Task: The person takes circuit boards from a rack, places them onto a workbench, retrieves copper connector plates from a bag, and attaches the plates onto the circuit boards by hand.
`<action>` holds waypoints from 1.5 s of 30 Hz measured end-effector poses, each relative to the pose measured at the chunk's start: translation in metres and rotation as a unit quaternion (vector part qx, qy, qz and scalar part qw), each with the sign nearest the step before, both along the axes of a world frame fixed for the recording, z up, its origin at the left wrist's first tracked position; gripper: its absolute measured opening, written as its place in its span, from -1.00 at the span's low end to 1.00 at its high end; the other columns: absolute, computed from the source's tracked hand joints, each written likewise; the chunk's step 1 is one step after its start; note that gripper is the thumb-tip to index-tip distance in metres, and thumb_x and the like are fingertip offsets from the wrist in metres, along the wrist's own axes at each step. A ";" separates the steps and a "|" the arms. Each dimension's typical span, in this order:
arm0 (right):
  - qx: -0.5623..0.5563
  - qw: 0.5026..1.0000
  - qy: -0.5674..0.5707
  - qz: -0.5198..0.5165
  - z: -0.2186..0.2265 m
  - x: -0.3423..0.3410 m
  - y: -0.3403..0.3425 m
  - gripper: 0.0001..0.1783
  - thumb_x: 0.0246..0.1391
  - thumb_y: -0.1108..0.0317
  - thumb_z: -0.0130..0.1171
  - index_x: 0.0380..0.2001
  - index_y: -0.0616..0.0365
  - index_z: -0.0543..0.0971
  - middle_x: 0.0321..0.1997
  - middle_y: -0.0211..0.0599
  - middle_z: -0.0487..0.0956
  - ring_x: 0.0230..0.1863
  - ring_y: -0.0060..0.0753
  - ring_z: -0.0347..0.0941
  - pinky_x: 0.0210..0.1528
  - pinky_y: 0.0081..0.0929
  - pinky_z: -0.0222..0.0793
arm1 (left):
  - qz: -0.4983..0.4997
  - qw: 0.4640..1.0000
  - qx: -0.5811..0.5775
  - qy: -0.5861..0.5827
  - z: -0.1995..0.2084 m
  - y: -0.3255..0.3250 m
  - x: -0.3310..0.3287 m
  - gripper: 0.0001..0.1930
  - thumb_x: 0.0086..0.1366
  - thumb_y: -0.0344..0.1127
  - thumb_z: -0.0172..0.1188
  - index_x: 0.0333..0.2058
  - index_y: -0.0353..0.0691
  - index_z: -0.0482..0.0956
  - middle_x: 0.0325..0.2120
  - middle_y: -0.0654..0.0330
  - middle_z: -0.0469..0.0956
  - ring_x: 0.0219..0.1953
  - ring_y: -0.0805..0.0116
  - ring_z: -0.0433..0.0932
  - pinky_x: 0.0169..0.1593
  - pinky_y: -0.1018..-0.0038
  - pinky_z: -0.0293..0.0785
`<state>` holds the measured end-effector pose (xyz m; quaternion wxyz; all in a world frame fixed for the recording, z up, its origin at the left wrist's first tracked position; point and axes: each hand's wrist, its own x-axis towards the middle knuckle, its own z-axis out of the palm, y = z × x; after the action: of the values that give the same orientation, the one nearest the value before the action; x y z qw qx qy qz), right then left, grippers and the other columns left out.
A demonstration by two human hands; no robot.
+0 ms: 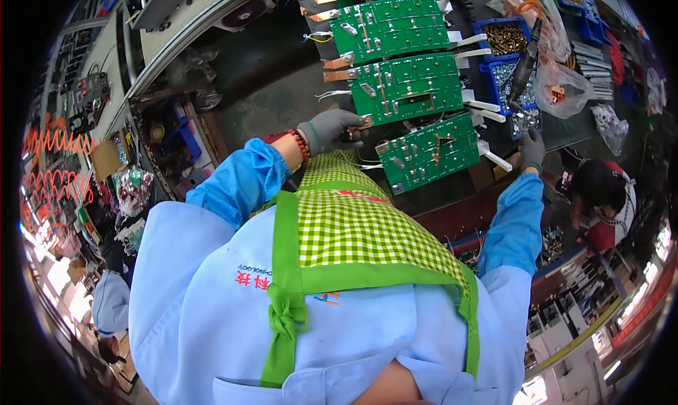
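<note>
Green circuit boards [413, 94] stand in a column in front of me, copper strips [341, 74] jutting from their left edges. The nearest green board [432, 154] lies slightly askew below the others. My left hand [332, 131], in a grey glove, is closed at the left edge of the boards, its fingertips around a copper strip [366, 122]. Out to the right, my gloved right hand [532, 151] reaches to the near edge of a small bin of metal fasteners [524, 122]. Its fingertips are too small to read.
Blue bins of brass-coloured parts [503, 38] and silver screws [505, 76] stand right of the boards. A dark power driver [524, 73] hangs above them. White supports [494, 158] stick out beside the boards. Another person [600, 193] is at the far right.
</note>
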<state>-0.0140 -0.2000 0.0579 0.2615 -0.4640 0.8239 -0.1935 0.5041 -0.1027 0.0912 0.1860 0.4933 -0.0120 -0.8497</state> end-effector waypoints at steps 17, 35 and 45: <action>-0.014 0.989 0.115 0.089 -0.035 -0.036 -0.030 -0.73 -0.02 0.30 0.16 -0.22 0.13 0.58 -0.23 -0.03 0.60 -0.18 -0.06 0.54 -0.13 -0.26 0.40 | -0.044 0.992 -0.103 -0.058 0.004 0.009 -0.009 -0.79 0.27 -0.25 0.11 -0.26 -0.29 0.48 -0.49 0.23 0.46 -0.46 0.54 0.45 -0.11 0.38 0.53; -0.046 0.926 0.263 0.268 -0.034 0.000 -0.126 -0.42 0.03 0.16 0.05 0.17 -0.07 0.33 -0.01 0.05 0.49 -0.04 0.08 0.45 0.00 -0.11 0.34 | 0.090 0.995 0.004 -0.034 0.003 0.012 -0.014 -0.80 0.29 -0.27 0.10 -0.29 -0.33 0.49 -0.47 0.25 0.49 -0.51 0.59 0.47 -0.14 0.41 0.57; -0.032 0.992 0.070 0.098 0.062 0.019 -0.088 -0.67 0.06 0.26 0.08 -0.13 0.16 0.56 -0.34 -0.16 0.63 -0.33 -0.38 0.57 -0.31 -0.43 0.44 | 0.046 0.998 -0.001 -0.032 0.001 0.008 -0.008 -0.83 0.26 -0.30 0.13 -0.28 -0.30 0.51 -0.47 0.24 0.49 -0.49 0.58 0.46 -0.13 0.38 0.56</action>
<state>0.0049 -0.2881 0.1203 0.2060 -0.5635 0.7838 -0.1604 0.4963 -0.0943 0.0923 0.2251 0.5201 0.0043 -0.8239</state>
